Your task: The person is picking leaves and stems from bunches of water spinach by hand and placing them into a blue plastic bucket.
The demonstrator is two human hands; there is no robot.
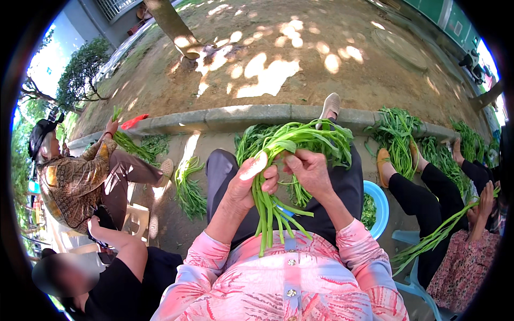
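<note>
A bunch of long-stemmed leafy greens (266, 209), looking like water spinach, arches over my lap. My left hand (247, 181) is wrapped round its stems, whose pale ends hang toward my body. Closed in a pinch, my right hand (310, 172) is at the bunch's right side, on a leaf or stem partly hidden behind the fingers. The leafy ends droop over my raised right knee. Beyond my knees, more greens (251, 140) lie on the ground by the kerb.
To my right stands a blue basin (380, 206) with greens inside. A loose pile of greens (188, 190) lies left of my leg, another heap (397, 136) by the kerb (267, 113). Seated people are on both sides; the right one holds long stems (428, 239) beside a blue stool (415, 283).
</note>
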